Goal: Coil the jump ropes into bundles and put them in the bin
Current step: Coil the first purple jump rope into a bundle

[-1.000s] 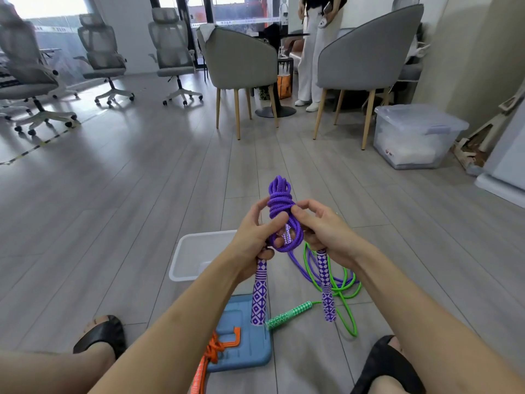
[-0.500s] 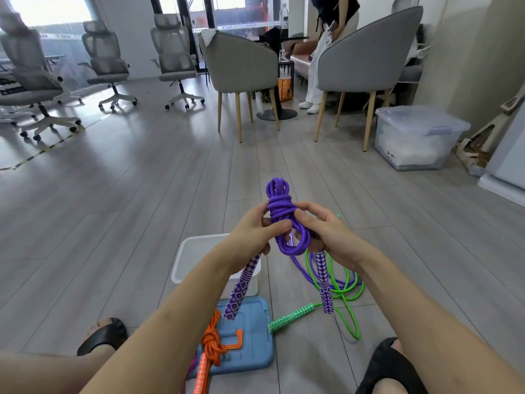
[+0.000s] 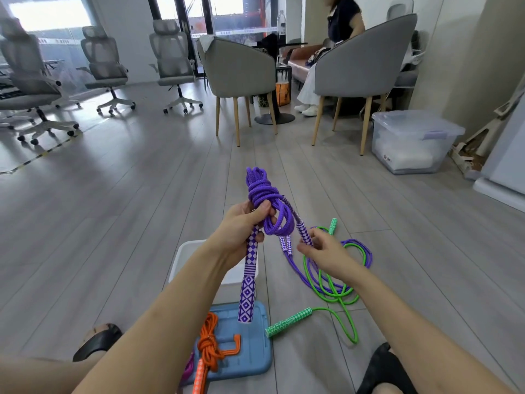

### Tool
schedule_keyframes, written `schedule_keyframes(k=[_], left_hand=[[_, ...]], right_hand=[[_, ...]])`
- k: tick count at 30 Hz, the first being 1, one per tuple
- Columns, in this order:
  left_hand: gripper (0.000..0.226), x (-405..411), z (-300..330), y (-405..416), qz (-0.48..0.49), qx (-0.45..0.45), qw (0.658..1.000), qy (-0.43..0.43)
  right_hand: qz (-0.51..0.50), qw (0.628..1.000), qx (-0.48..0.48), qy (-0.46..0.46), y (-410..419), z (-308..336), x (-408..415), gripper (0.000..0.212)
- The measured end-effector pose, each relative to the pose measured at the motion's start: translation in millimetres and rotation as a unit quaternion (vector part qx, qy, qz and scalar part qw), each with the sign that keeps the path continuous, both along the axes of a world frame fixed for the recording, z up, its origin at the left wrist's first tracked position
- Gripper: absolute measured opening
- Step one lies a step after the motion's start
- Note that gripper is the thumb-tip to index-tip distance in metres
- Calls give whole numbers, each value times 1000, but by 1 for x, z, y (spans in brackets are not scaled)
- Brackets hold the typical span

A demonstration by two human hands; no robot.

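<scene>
My left hand [image 3: 241, 231] grips a coiled purple jump rope [image 3: 262, 191] just under its wrapped knot; one patterned handle [image 3: 248, 285] hangs straight down from the fist. My right hand [image 3: 321, 253] pinches the rope's other handle [image 3: 302, 230] by its lower end, out to the right of the coil. A small white bin [image 3: 184, 257] stands on the floor below my left forearm. A loose green jump rope [image 3: 326, 288] and another purple rope [image 3: 360, 251] lie tangled on the floor at the right. A knotted orange rope [image 3: 208, 348] rests on the blue lid [image 3: 252, 356].
Two grey armchairs [image 3: 241, 69] with wooden legs stand ahead, and a person sits behind the right one. A lidded clear storage box [image 3: 412, 140] stands at the right wall. Office chairs [image 3: 105, 66] line the back left. My feet in black sandals [image 3: 96, 341] flank the lid.
My right hand has pulled the second handle out to the right, away from the coil. The left-hand handle has swung back to hang straight down. The camera tilted up slightly.
</scene>
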State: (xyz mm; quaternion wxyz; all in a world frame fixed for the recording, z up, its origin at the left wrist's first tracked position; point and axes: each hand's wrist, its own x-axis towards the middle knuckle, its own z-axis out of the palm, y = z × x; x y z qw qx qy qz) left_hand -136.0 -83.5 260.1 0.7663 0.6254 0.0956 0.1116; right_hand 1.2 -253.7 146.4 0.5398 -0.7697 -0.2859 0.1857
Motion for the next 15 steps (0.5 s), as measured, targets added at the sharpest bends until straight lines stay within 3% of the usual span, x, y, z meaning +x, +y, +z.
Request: schedule_keyframes(k=[2, 5, 10, 15], left_hand=[[16, 0, -1, 1, 1, 12, 1000, 12], [17, 2, -5, 1, 9, 22, 999, 26], [12, 3, -11, -4, -1, 3, 1000, 28], [9, 7, -12, -8, -4, 30, 999, 37]], right_hand=[[-67, 997, -20, -36, -2, 1, 4, 13], [-126, 992, 18, -11, -5, 13, 3, 21], [-125, 979, 129, 93, 8, 44, -11, 10], [-116, 964, 186, 153, 14, 69, -16, 21]])
